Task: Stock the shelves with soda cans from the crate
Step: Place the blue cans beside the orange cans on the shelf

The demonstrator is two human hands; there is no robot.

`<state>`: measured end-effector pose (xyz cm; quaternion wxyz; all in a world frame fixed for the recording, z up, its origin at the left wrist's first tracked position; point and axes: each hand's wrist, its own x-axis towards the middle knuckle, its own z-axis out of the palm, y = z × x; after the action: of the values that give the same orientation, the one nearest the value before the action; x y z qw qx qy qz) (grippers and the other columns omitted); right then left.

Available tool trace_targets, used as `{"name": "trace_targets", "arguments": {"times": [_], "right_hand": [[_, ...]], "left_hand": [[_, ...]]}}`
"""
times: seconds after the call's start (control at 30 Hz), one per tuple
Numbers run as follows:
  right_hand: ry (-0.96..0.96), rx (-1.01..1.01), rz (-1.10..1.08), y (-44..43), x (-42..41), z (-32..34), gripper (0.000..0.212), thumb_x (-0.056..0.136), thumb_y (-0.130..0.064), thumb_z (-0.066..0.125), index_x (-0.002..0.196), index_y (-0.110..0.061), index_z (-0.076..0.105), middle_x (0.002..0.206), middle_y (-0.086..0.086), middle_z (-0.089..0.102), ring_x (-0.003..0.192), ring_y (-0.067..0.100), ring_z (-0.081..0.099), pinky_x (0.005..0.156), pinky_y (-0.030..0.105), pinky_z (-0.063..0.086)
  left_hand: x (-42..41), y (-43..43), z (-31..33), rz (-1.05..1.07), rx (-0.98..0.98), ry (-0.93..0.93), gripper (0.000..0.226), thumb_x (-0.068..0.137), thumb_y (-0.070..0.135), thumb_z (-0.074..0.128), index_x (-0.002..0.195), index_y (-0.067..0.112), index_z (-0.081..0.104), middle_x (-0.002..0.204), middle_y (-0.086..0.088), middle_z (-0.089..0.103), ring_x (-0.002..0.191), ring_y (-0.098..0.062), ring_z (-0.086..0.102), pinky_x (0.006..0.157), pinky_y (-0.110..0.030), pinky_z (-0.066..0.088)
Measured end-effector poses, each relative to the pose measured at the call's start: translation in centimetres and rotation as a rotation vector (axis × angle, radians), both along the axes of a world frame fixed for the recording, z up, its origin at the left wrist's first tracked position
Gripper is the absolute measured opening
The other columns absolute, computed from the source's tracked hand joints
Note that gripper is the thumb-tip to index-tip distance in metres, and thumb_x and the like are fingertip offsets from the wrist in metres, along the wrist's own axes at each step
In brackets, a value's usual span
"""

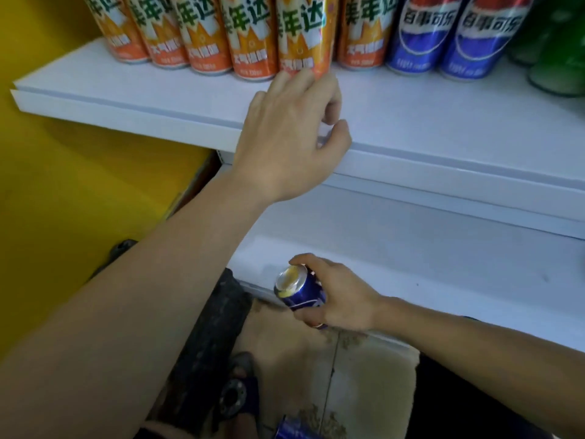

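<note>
One blue can (299, 291) (tilted, silver-topped)

Top shelf (443, 122): a row of cans (250, 42) along the back, bottles (557, 52) at far right. Left hand (285, 137) in front of the row, fingertips at one can's base. Underneath, the lower shelf (411, 248), and right hand (338, 299) holds a tilted can (299, 289) before its front edge.

Tops of shelf cans (253, 42) cut by top edge, far-right green items (557, 58) blurred, near blue can (294, 430) cropped at btm.
</note>
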<state>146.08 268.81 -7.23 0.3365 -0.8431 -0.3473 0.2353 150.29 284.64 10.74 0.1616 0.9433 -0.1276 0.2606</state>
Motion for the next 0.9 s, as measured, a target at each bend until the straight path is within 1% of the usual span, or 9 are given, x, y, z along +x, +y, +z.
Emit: {"name": "trace_targets", "arguments": {"times": [0.13, 0.23, 0.3, 0.37, 0.47, 0.6, 0.7, 0.8, 0.9], "right_hand": [[-0.120, 0.189, -0.062, -2.4, 0.0, 10.3, 0.084, 0.068, -0.041, 0.083, 0.140, -0.031, 0.041, 0.119, -0.011, 0.063, 0.095, 0.004, 0.060, 0.085, 0.015, 0.050], [-0.128, 0.274, -0.139, -4.0, -0.4, 17.0, 0.079, 0.068, -0.037, 0.081, 0.133, -0.035, 0.037, 0.105, -0.012, 0.068, 0.090, 0.008, 0.067, 0.083, 0.025, 0.054], [-0.090, 0.337, -0.186, -5.1, -0.3, 20.7, 0.070, 0.067, -0.027, 0.083, 0.123, -0.033, 0.041, 0.100, -0.010, 0.071, 0.087, 0.015, 0.070, 0.078, 0.032, 0.058], [-0.113, 0.362, -0.213, -5.9, 0.2, 24.1, 0.063, 0.066, -0.026, 0.084, 0.118, -0.035, 0.048, 0.100, -0.010, 0.072, 0.084, 0.014, 0.072, 0.071, 0.031, 0.060], [-0.284, 0.317, -0.247, -6.1, 1.6, 27.9, 0.056, 0.068, -0.028, 0.088, 0.112, -0.045, 0.057, 0.098, -0.018, 0.068, 0.079, 0.005, 0.071, 0.066, 0.022, 0.057], [-0.387, 0.262, -0.322, -6.4, 4.7, 30.1, 0.063, 0.066, -0.042, 0.087, 0.123, -0.038, 0.060, 0.099, -0.013, 0.070, 0.082, 0.008, 0.072, 0.075, 0.038, 0.061], [-0.453, 0.324, -0.447, -7.1, 7.0, 30.1, 0.072, 0.063, -0.057, 0.083, 0.127, -0.038, 0.055, 0.108, -0.013, 0.068, 0.089, 0.007, 0.071, 0.076, 0.034, 0.062], [-0.254, 0.457, -0.515, -8.3, 8.8, 29.4, 0.065, 0.075, -0.036, 0.085, 0.131, -0.034, 0.052, 0.111, -0.009, 0.067, 0.093, 0.012, 0.071, 0.071, 0.034, 0.062], [-0.032, 0.618, -0.519, -8.6, 10.1, 28.7, 0.057, 0.083, -0.012, 0.077, 0.131, -0.029, 0.050, 0.113, 0.003, 0.069, 0.097, 0.021, 0.071, 0.069, 0.035, 0.060]], "left_hand": [[-0.3, 0.8, 1.0, -0.123, -0.146, 0.146, 0.023, 0.087, 0.043, 0.047, 0.089, 0.023, 0.059, 0.092, 0.011, 0.055, 0.094, -0.012, 0.049, 0.085, -0.042, 0.044], [-0.8, 1.1, 1.7, -0.295, -0.421, 0.275, 0.032, 0.094, 0.042, 0.044, 0.095, 0.018, 0.065, 0.095, 0.004, 0.064, 0.098, -0.018, 0.059, 0.091, -0.047, 0.047], [-1.0, 1.1, 2.7, -0.385, -0.579, 0.361, 0.042, 0.099, 0.046, 0.037, 0.102, 0.017, 0.066, 0.098, 0.000, 0.066, 0.101, -0.020, 0.061, 0.094, -0.039, 0.048], [-0.7, 1.1, 3.9, -0.413, -0.667, 0.470, 0.061, 0.095, 0.066, 0.025, 0.110, 0.024, 0.066, 0.106, -0.002, 0.067, 0.104, -0.020, 0.062, 0.089, -0.026, 0.047], [-0.1, 0.3, 6.5, -0.570, -0.813, 0.686, 0.082, 0.074, 0.092, 0.035, 0.123, 0.032, 0.062, 0.122, -0.004, 0.067, 0.111, -0.028, 0.065, 0.090, -0.045, 0.052], [0.8, -2.1, 8.5, -0.580, -0.859, 0.552, 0.040, 0.089, 0.055, 0.058, 0.120, 0.030, 0.064, 0.101, 0.002, 0.072, 0.082, -0.013, 0.065, 0.062, -0.032, 0.048], [1.9, -3.7, 7.7, -0.451, -1.197, 0.480, 0.032, 0.095, 0.041, 0.057, 0.117, 0.019, 0.064, 0.100, -0.007, 0.071, 0.083, -0.021, 0.065, 0.065, -0.034, 0.052], [2.3, -5.2, 6.8, -0.434, -1.643, 0.539, 0.041, 0.095, 0.035, 0.055, 0.126, 0.009, 0.058, 0.118, -0.014, 0.070, 0.102, -0.031, 0.069, 0.084, -0.044, 0.057], [2.8, -6.0, 5.9, -0.392, -1.539, 0.562, 0.042, 0.086, 0.037, 0.063, 0.121, 0.013, 0.058, 0.116, -0.009, 0.072, 0.104, -0.027, 0.071, 0.088, -0.042, 0.059]]}}
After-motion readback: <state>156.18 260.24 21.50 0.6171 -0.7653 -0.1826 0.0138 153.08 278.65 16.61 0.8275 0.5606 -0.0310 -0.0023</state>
